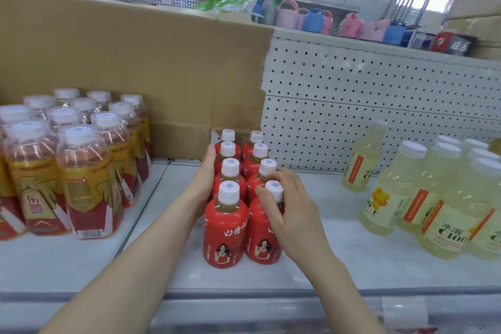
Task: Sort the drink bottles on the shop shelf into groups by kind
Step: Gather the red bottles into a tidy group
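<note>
Standing in two short rows of four, the small red-label plastic bottles with white caps [230, 171] sat in the middle of the white shop shelf [325, 266]. The rows ran from near its front edge back to the brown cardboard sheet [122, 62].

The left hand [204, 175] lay flat along the left side of the rows. Its fingers [210, 156] were straight, pressed against the bottles, and held nothing. The right hand [292, 206] was on the front right red bottle [263, 236]. Its fingers [267, 196] were curled around the white cap and neck and gripped it. That bottle stood upright, touching the one beside it.

Toward the left end of the shelf stood a tight bunch of bigger clear bottles with gold and red labels [81, 184]. Toward the right end stood pale yellow drink bottles with white caps [439, 214], well apart from the red ones. One single pale yellow bottle [364, 160] stood a little away from its group, near the white back wall with small holes [379, 103].
</note>
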A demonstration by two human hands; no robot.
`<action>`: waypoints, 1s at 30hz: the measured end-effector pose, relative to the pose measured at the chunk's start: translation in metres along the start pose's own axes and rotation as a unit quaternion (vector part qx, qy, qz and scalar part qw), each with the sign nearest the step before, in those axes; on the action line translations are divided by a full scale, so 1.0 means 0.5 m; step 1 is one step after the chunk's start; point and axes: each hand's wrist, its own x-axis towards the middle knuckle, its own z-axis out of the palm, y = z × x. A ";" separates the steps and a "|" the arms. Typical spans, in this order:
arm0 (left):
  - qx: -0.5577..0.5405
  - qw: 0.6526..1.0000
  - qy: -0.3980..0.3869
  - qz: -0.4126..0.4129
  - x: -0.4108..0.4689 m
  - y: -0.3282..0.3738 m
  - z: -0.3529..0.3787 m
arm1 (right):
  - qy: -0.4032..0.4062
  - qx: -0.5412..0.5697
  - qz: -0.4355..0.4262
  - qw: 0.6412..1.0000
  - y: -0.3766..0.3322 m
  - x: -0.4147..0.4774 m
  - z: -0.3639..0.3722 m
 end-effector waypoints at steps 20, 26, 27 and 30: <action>0.166 0.947 0.088 0.260 -0.202 -0.080 0.029 | 0.031 -0.008 0.030 0.999 0.002 -0.034 0.011; 0.221 0.928 0.078 0.291 -0.208 -0.069 0.025 | -0.038 -0.023 0.040 0.998 -0.005 -0.033 -0.027; 0.246 0.914 0.081 0.312 -0.211 -0.061 0.025 | -0.050 -0.038 0.035 0.997 -0.004 -0.033 -0.044; 0.346 0.852 0.090 0.383 -0.222 -0.024 0.042 | -0.022 -0.120 0.022 0.992 0.023 -0.031 -0.123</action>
